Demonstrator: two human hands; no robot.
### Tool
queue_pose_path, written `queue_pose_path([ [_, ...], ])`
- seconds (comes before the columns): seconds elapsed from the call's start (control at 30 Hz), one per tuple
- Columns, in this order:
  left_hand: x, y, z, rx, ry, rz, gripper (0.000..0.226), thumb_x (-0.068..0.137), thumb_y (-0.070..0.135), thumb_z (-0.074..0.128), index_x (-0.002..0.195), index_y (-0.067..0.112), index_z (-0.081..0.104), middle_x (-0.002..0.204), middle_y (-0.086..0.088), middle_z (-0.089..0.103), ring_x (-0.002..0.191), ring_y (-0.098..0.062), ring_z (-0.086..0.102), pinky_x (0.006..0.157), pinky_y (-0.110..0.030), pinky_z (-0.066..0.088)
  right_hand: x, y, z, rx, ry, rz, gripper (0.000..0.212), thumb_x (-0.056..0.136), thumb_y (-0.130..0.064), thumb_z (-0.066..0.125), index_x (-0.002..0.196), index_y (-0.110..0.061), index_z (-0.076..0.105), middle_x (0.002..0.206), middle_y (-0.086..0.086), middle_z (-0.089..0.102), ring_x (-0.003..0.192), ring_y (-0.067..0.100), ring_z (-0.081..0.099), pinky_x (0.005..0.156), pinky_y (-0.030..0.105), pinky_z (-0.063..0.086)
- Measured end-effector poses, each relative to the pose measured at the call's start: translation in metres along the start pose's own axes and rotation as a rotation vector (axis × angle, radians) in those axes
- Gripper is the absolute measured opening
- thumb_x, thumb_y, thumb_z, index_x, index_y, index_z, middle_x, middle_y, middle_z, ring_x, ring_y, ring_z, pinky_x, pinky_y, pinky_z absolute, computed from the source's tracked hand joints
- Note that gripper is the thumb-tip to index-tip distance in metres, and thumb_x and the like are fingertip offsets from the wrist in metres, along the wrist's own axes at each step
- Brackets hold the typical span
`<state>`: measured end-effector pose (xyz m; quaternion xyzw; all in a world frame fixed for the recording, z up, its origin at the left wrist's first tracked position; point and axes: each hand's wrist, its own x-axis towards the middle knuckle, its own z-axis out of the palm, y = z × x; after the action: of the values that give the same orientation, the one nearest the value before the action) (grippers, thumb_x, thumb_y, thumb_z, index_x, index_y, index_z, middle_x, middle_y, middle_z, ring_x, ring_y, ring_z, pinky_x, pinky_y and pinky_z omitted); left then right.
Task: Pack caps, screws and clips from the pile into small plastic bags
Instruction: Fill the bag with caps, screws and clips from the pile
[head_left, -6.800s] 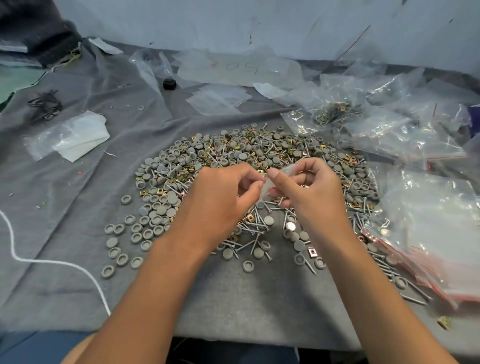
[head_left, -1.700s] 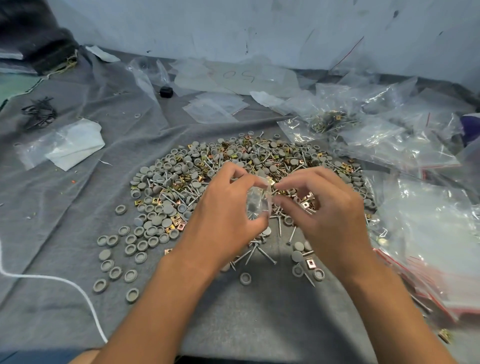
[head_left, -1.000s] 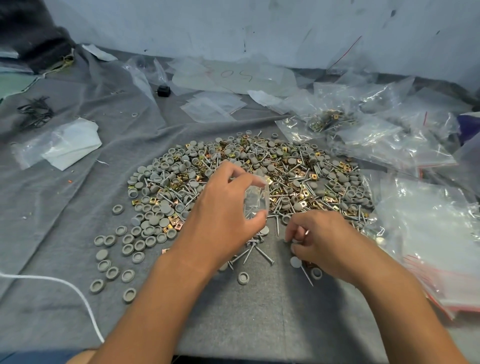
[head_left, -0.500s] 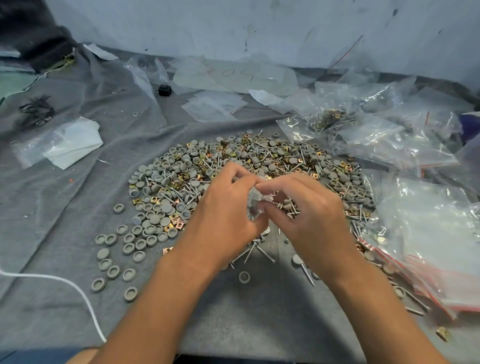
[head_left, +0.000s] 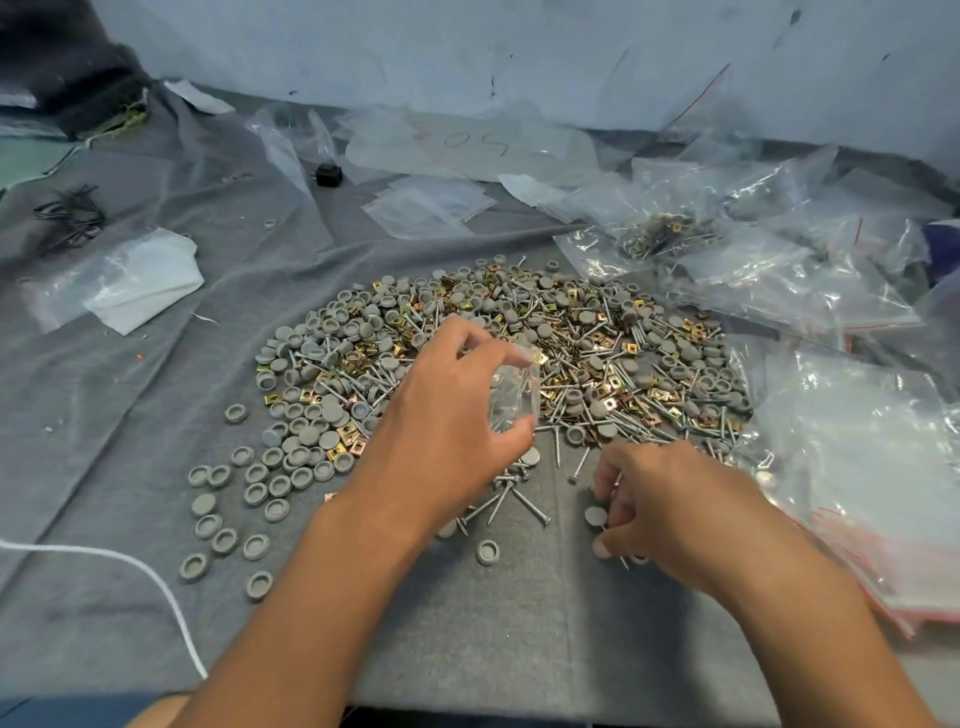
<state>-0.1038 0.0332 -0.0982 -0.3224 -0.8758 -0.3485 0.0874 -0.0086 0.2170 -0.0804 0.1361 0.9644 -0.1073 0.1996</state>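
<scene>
L hand (head_left: 447, 415) held small clear bag (head_left: 511, 392) upright above pile (head_left: 597, 364), fingers pinched on it; R hand (head_left: 670, 509) fingers curled, pinching grey cap (head_left: 596, 515) on worktop (head_left: 519, 623)

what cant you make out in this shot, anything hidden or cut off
- Head view: how many pieces the small bag holds; the left hand grips it and the plastic glares.
- What the right hand has under its curled fingers; only a grey cap beside them shows.
- Pile parts behind both hands.
- Bags at right, cut by the frame edge; contents blurred.
</scene>
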Motion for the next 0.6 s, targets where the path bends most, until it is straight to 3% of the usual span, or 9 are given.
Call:
queue_pose_path([
  [0.2, 0.0, -0.001, 0.0, 0.008, 0.006, 0.003, 0.047, 0.08, 0.042, 0.077, 0.122, 0.039, 0.056, 0.114, 0.02, 0.041, 0.101, 0.0, 0.049, 0.081, -0.024, 0.059, 0.001, 0.008, 0.004, 0.098, 0.053, -0.036, 0.023, 0.077, -0.027, 0.076, 0.088, -0.033, 0.056, 0.081, -0.014, 0.072, 0.078, 0.009, 0.069, 0.074, 0.034, 0.058],
  [0.27, 0.0, -0.001, 0.0, 0.01, 0.002, 0.008, 0.047, 0.08, 0.042, 0.076, 0.122, 0.039, 0.056, 0.114, 0.02, 0.04, 0.101, 0.0, 0.048, 0.082, -0.023, 0.059, 0.003, 0.018, -0.002, 0.27, 0.062, -0.068, 0.02, 0.079, -0.023, 0.075, 0.089, -0.033, 0.06, 0.076, -0.02, 0.072, 0.066, 0.0, 0.067, 0.066, 0.024, 0.056],
  [0.37, 0.0, -0.002, 0.0, 0.002, 0.005, 0.007, 0.048, 0.081, 0.041, 0.077, 0.123, 0.039, 0.056, 0.114, 0.02, 0.04, 0.101, 0.001, 0.049, 0.083, -0.025, 0.06, 0.011, 0.03, -0.009, 0.357, 0.191, -0.142, 0.025, 0.081, -0.018, 0.076, 0.09, -0.035, 0.061, 0.079, -0.026, 0.068, 0.069, -0.006, 0.063, 0.062, 0.011, 0.048],
  [0.43, 0.0, -0.001, 0.0, -0.006, 0.004, 0.007, 0.047, 0.081, 0.04, 0.077, 0.123, 0.039, 0.056, 0.113, 0.019, 0.04, 0.1, 0.0, 0.05, 0.083, -0.028, 0.06, 0.017, 0.031, -0.006, 0.351, 0.199, -0.215, 0.029, 0.082, -0.016, 0.079, 0.091, -0.035, 0.06, 0.075, -0.016, 0.068, 0.071, -0.006, 0.063, 0.063, 0.008, 0.046],
  [0.6, -0.001, 0.0, -0.001, -0.007, -0.004, 0.006, 0.046, 0.081, 0.04, 0.076, 0.123, 0.039, 0.055, 0.113, 0.021, 0.039, 0.101, 0.001, 0.048, 0.082, -0.026, 0.06, 0.028, 0.032, 0.005, 0.287, 0.111, -0.27, 0.036, 0.082, -0.014, 0.083, 0.093, -0.039, 0.06, 0.08, -0.021, 0.069, 0.075, -0.009, 0.064, 0.064, 0.007, 0.048],
])
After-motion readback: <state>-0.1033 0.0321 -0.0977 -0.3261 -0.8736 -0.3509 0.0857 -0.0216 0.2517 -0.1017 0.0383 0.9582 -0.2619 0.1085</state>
